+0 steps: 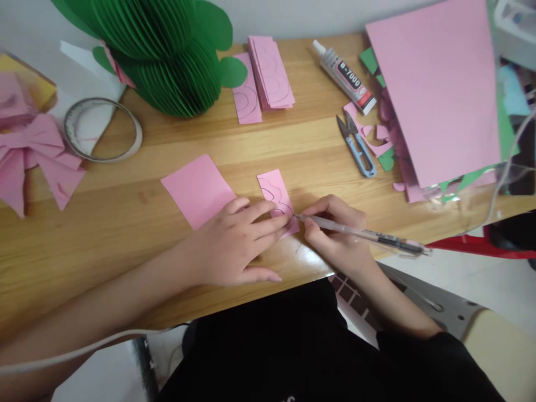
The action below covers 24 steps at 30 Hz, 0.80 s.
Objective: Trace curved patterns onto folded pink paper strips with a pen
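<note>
A small pink paper strip (pixel 274 190) with curved pen lines lies on the wooden table (pixel 125 223) near its front edge. My left hand (pixel 237 243) lies flat on the strip's near end, fingers stretched out and pressing it down. My right hand (pixel 335 231) is closed on a clear pen (pixel 364 234), whose tip touches the strip beside my left fingertips. A plain pink paper rectangle (pixel 196 190) lies just left of the strip, partly under my left hand.
A stack of marked pink strips (pixel 268 78) lies at the back, beside a green honeycomb paper cactus (pixel 167 56). Small blue snips (pixel 355 145), a glue tube (pixel 345 75), pink sheets (pixel 439 84) with scraps, a tape roll (pixel 103 131) and a pink bow (pixel 33 156) surround the work spot.
</note>
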Motion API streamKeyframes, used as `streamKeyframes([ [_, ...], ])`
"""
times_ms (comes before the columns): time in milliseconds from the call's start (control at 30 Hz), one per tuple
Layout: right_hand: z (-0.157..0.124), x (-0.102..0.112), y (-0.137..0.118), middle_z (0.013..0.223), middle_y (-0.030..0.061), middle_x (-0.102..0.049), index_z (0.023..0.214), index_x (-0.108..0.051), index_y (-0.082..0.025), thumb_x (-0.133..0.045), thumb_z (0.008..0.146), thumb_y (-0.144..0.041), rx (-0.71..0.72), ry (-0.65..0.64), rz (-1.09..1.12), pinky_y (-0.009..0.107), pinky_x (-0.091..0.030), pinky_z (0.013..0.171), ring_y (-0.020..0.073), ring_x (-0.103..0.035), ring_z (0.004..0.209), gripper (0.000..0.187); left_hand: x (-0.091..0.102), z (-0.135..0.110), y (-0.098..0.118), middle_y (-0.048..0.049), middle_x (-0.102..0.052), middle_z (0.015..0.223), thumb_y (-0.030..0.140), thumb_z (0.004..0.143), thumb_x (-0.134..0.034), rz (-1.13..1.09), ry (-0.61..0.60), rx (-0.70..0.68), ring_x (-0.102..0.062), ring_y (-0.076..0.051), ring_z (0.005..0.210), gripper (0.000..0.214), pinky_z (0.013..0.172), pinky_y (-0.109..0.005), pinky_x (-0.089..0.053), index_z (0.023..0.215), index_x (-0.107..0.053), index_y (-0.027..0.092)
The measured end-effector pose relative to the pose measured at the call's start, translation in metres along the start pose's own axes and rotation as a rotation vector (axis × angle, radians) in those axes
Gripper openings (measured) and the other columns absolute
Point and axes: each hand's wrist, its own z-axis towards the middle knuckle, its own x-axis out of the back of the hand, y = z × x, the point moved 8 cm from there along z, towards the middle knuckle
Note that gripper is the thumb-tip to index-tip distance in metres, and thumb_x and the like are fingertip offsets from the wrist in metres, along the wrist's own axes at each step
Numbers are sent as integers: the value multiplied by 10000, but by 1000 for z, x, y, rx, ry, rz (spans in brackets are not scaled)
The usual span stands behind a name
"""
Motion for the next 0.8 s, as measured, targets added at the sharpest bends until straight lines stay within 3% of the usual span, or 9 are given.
streamKeyframes([
  [133,1,1,0,529,-53,-604,705,-588,-203,-616,788,-238,16,9,6,220,-406,449,81,-505,424,95,-1,0,4,-131,-645,1337,623,1007,-319,8,4,-8,-497,-322,1278,672,991,-442,-369,1310,-594,90],
  [300,3,1,-1,516,-44,-610,692,-587,-197,-598,791,-231,65,30,-21,209,-404,425,85,-517,412,105,-7,-4,5,-174,-604,1387,681,943,-432,-21,-1,-10,-413,-361,1400,752,1126,-477,-308,1367,-551,72],
  [500,0,2,-4,500,-45,-593,691,-581,-196,-594,798,-218,118,70,-51,200,-391,401,81,-506,392,111,-9,-6,4,-151,-584,1422,694,950,-386,-18,9,-10,-403,-358,1418,748,1140,-482,-338,1349,-568,87],
  [800,-1,2,-3,501,-58,-582,719,-567,-214,-602,819,-233,142,79,-41,214,-402,411,90,-501,400,108,-11,-7,3,-169,-566,1439,678,936,-450,-90,-8,4,-358,-371,1448,750,1134,-515,-358,1366,-556,73],
])
